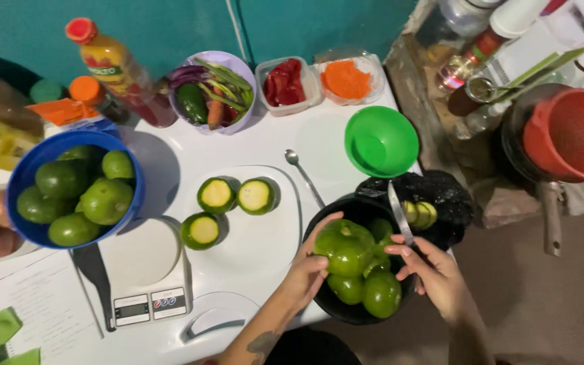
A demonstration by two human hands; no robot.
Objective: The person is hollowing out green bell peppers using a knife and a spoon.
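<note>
So my left hand (pixel 309 270) is wrapped round a green bell pepper (pixel 344 247), fingers curled on its near side, holding it over the black bowl (pixel 326 301) with more peppers in it. My right hand (pixel 437 274) is closed on a knife (pixel 400 213), blade pointing away past the bowl's rim, right beside the pepper. Sketchy bit: the pepper's glossy and I'm cutting in the air, not on the white board (pixel 265 236) with the halved squash (pixel 228 203). If it slips or rolls, that blade's near my left fingertips.
</note>
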